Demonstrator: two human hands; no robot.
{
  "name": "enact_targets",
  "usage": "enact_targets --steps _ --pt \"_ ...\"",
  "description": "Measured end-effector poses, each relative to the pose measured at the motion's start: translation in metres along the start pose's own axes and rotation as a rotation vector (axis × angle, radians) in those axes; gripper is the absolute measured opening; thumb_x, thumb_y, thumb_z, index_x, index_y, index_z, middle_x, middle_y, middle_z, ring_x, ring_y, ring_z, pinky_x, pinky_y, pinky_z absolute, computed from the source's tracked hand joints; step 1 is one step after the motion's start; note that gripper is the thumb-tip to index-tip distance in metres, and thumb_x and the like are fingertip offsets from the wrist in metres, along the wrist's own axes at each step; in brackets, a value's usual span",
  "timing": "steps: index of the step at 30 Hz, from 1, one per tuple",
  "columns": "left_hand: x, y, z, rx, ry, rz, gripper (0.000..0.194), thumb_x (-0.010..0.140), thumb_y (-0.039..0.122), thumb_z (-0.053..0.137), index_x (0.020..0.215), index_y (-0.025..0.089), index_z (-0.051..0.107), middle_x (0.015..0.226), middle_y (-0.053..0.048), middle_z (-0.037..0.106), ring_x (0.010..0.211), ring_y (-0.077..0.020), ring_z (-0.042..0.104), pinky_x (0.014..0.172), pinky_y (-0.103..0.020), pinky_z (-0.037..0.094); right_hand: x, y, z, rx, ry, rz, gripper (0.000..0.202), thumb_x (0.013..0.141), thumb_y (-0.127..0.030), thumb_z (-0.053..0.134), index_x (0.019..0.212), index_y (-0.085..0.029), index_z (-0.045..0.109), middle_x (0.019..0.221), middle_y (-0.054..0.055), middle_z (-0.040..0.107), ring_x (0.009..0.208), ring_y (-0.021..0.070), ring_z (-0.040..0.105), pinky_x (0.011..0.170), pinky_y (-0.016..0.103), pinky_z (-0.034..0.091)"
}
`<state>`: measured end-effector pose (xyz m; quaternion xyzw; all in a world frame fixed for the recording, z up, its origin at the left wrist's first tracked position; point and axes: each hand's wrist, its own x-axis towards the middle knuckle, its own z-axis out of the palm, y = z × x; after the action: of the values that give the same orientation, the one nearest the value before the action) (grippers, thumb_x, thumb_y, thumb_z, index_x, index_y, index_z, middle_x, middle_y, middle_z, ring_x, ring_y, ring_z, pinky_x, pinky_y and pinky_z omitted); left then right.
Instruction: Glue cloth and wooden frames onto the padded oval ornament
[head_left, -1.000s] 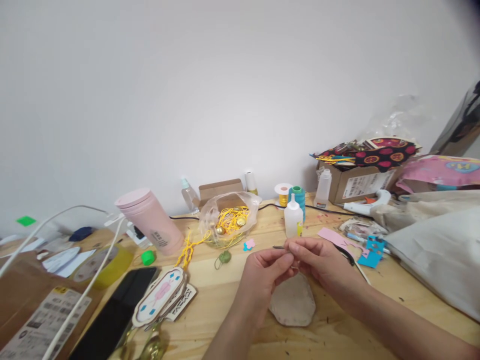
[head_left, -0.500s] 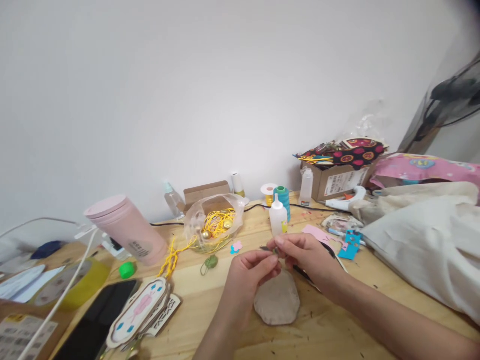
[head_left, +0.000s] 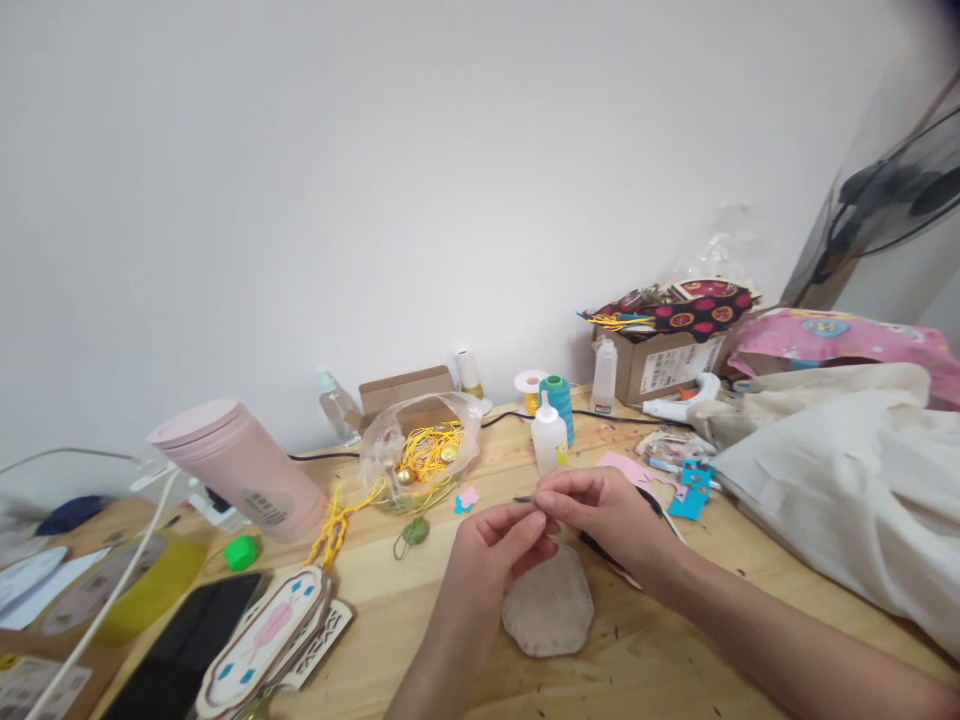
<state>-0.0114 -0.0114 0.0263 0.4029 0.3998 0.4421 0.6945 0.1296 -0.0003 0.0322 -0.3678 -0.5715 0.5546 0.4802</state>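
Observation:
My left hand (head_left: 499, 555) and my right hand (head_left: 596, 510) meet fingertip to fingertip above a pale eight-sided pad (head_left: 549, 605). Both are pinched closed. A small dark tip (head_left: 523, 499) pokes out at the fingers; whatever else they hold is too small to name. Just behind the hands stands a white squeeze bottle (head_left: 550, 440). Left of them lie a green thread bundle (head_left: 415, 532) and small pink and blue paper shapes (head_left: 466, 499). Pink paper with cutouts (head_left: 637, 475) and a blue cut piece (head_left: 691, 492) rest on the right.
A pink tumbler (head_left: 247, 470), black phone (head_left: 187, 650), decorated tags (head_left: 262, 635) and yellow tape roll (head_left: 150, 580) fill the left. A plastic bag of yellow cord (head_left: 427, 445) lies behind. A teal thread spool (head_left: 556, 400), cardboard box (head_left: 660, 365) and white cloth (head_left: 840, 450) are farther right.
The view has shifted slightly, so most objects on the table appear a little farther left. My hands stay together, and their fingertips have shifted slightly.

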Motion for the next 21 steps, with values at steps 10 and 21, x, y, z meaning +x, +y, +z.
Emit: enact_targets --steps 10,21 --pt "-0.001 0.001 0.003 -0.125 -0.031 -0.056 0.012 0.069 0.022 0.065 0.070 0.010 0.068 0.061 0.001 0.058 0.056 -0.0042 0.051 0.064 -0.017 0.047 -0.002 0.002 0.003 0.008 0.026 0.008 0.019 0.074 -0.029 0.058 0.062 -0.016 0.063 0.058 -0.002 0.057 0.058 0.0109 0.050 0.059 0.022 0.039" --pt "0.002 0.001 0.000 -0.048 0.058 0.020 0.011 0.067 0.022 0.066 0.068 0.011 0.068 0.064 -0.001 0.063 0.056 -0.0053 0.052 0.066 -0.020 0.048 0.003 0.000 -0.010 -0.231 0.371 -0.133 0.024 0.076 -0.037 0.052 0.074 -0.016 0.064 0.068 0.001 0.058 0.055 0.0111 0.047 0.048 0.022 0.035"
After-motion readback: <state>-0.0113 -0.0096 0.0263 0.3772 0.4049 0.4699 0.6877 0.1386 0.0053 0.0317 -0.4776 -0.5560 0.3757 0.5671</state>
